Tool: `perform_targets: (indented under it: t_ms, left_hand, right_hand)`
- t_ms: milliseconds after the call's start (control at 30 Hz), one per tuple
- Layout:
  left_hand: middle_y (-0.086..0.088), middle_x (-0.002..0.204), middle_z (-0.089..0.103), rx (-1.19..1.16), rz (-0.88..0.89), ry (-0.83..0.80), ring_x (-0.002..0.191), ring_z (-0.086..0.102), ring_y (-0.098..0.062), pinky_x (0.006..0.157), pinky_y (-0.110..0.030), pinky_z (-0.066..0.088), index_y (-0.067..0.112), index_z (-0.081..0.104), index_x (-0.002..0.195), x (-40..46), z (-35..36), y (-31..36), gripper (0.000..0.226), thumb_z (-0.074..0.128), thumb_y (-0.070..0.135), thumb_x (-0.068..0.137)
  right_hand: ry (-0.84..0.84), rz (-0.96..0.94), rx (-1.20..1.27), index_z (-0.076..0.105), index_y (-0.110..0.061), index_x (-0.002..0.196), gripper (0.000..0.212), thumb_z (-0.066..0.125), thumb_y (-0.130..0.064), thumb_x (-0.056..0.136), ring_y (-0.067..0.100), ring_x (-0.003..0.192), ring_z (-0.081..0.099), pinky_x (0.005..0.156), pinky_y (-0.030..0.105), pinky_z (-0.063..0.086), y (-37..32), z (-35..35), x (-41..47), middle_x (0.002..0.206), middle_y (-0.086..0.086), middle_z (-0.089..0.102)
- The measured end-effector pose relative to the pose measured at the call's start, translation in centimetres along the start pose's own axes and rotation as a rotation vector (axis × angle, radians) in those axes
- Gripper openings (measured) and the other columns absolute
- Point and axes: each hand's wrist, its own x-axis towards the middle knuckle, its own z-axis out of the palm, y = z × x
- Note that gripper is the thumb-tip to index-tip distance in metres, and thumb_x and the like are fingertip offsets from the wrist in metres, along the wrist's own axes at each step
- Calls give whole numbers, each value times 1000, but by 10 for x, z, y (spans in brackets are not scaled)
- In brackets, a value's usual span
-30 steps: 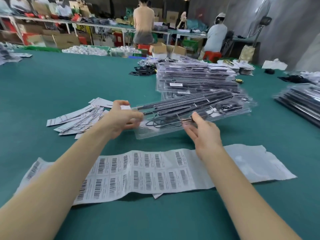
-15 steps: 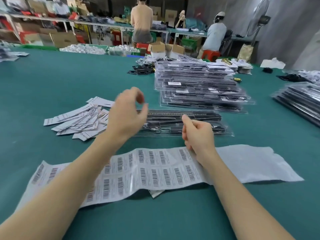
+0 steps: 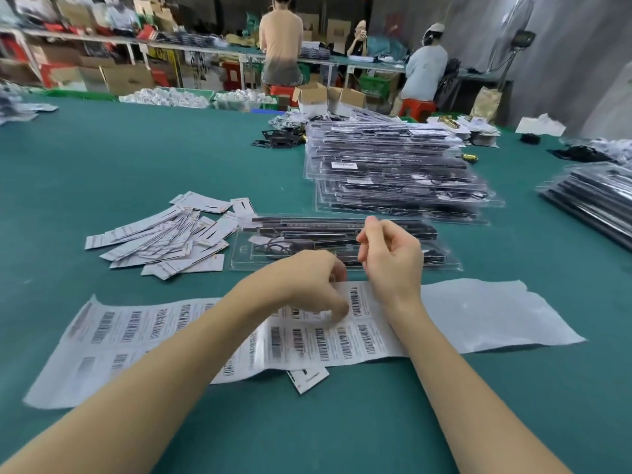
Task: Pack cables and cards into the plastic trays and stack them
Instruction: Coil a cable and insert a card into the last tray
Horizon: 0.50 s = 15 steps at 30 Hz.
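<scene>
A clear plastic tray (image 3: 254,256) with black cables in it lies flat on the green table, just beyond my hands. My right hand (image 3: 391,260) hovers over its near edge with loosely curled fingers and holds nothing. My left hand (image 3: 304,280) is lower, its blurred fingertips down on the long barcode label sheet (image 3: 154,323); I cannot see whether they pinch a label. A loose pile of white cards (image 3: 164,237) lies to the left of the tray. Behind the tray stands a tall stack of filled trays (image 3: 393,172).
One card (image 3: 307,379) pokes out from under the label sheet's near edge. Another stack of trays (image 3: 595,196) sits at the right edge. Black parts (image 3: 277,140), boxes and white goods lie at the table's far side, where people sit at other benches.
The tray, held tilted in both hands a second ago, now lies flat on the table. My left hand has dropped from above the tray onto the label sheet; my right hand has lifted slightly.
</scene>
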Motion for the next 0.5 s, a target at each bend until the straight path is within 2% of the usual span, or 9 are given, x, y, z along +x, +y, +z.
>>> perform_targets:
  t_ms: [100, 167, 267, 333, 367, 433, 500]
  left_hand:
    - [11, 84, 69, -216, 37, 18, 74, 60, -9, 68, -26, 46, 30, 62, 91, -2, -10, -13, 7, 68, 26, 90]
    - [9, 79, 72, -392, 29, 71, 68, 59, -8, 70, -26, 47, 28, 67, 92, -5, -16, -22, 9, 65, 19, 92]
    - [8, 82, 74, -454, 12, 141, 72, 62, -5, 74, -24, 46, 27, 72, 94, -6, -21, -34, 13, 63, 16, 93]
    - [13, 85, 75, -484, -1, 178, 73, 64, 2, 70, -22, 45, 29, 75, 93, -6, -22, -39, 15, 63, 20, 94]
    - [14, 85, 75, -517, -11, 190, 74, 65, 3, 71, -24, 46, 30, 76, 93, -7, -23, -41, 14, 64, 22, 95]
    - [10, 89, 76, -605, -25, 172, 83, 68, -4, 80, -30, 51, 29, 76, 93, -8, -27, -45, 11, 66, 24, 95]
    - [7, 91, 77, -671, -13, 138, 85, 70, -8, 84, -33, 51, 27, 76, 93, -9, -30, -48, 11, 66, 23, 95]
  right_hand:
    - [-81, -67, -279, 68, -21, 72, 25, 66, -34, 93, 1, 54, 56, 56, 13, 40, -10, -7, 12, 58, -8, 64]
    - [-132, -114, -409, 70, -23, 72, 18, 71, -32, 87, -5, 61, 60, 56, 5, 39, -21, -13, 17, 58, -13, 64]
    - [-178, -193, -493, 70, -25, 73, 13, 72, -29, 85, -7, 63, 62, 55, 1, 40, -37, -19, 20, 57, -12, 65]
    - [-297, -97, -506, 72, -24, 74, 11, 71, -26, 85, -3, 53, 64, 50, 4, 45, -45, -21, 20, 55, -9, 68]
    - [-357, -30, -496, 73, -22, 75, 10, 72, -23, 85, 0, 51, 67, 52, 10, 52, -48, -22, 20, 56, -7, 70]
    - [-414, 68, -489, 74, -20, 76, 7, 75, -20, 83, 7, 55, 71, 62, 27, 62, -47, -23, 19, 60, -4, 73]
    - [-418, 95, -494, 75, -21, 78, 6, 81, -22, 79, 8, 57, 72, 67, 33, 64, -45, -24, 18, 67, -4, 75]
